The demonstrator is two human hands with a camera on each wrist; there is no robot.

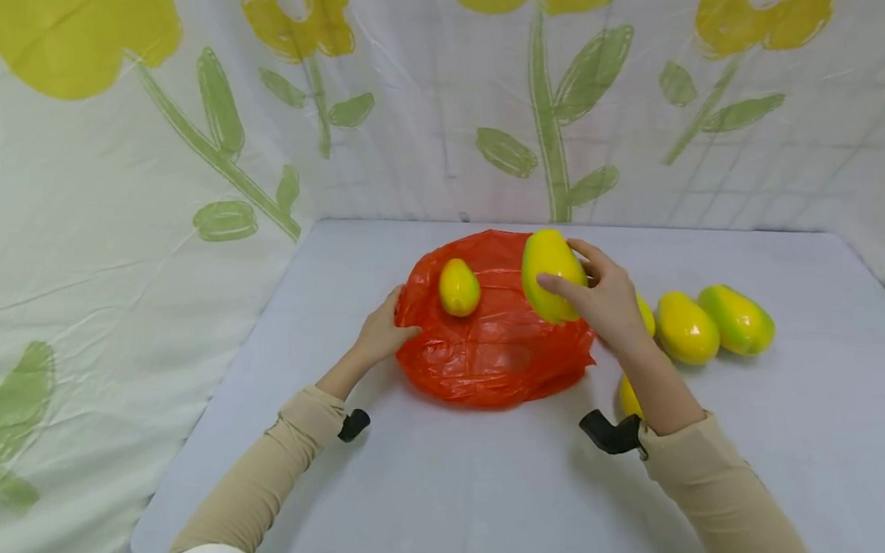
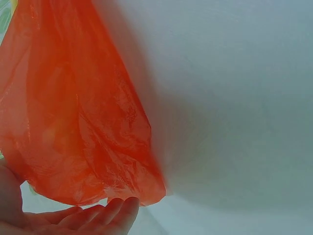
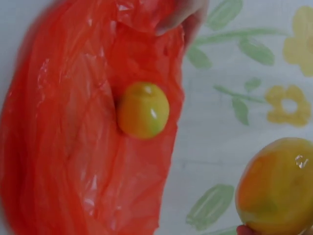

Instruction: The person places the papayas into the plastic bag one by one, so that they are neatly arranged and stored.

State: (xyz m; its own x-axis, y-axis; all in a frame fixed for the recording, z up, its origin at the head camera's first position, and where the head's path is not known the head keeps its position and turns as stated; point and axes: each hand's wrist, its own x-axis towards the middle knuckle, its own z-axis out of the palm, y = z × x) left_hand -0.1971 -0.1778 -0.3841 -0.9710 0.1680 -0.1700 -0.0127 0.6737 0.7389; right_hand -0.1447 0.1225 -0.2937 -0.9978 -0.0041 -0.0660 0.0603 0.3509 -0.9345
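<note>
A red plastic bag point(image 1: 484, 349) lies spread with its mouth gaping on the table. My left hand point(image 1: 385, 325) holds its left rim, thumb on the inner side and fingers outside; in the left wrist view the fingers point(image 2: 110, 215) run along the bag's edge. One glossy yellow-green fruit point(image 1: 459, 288), shaped like a mango or papaya, rests within the bag's mouth. My right hand point(image 1: 609, 297) grips a similar yellow-green fruit point(image 1: 547, 271) above the bag's right side. That held fruit point(image 3: 276, 188) fills the lower right corner of the right wrist view.
Right of the bag lie more such fruits, a yellow one point(image 1: 687, 328) and a greener one point(image 1: 738, 319) among them, some partly behind my right forearm. The white table point(image 1: 453, 485) meets a flower-printed curtain point(image 1: 420, 136) at its back and left.
</note>
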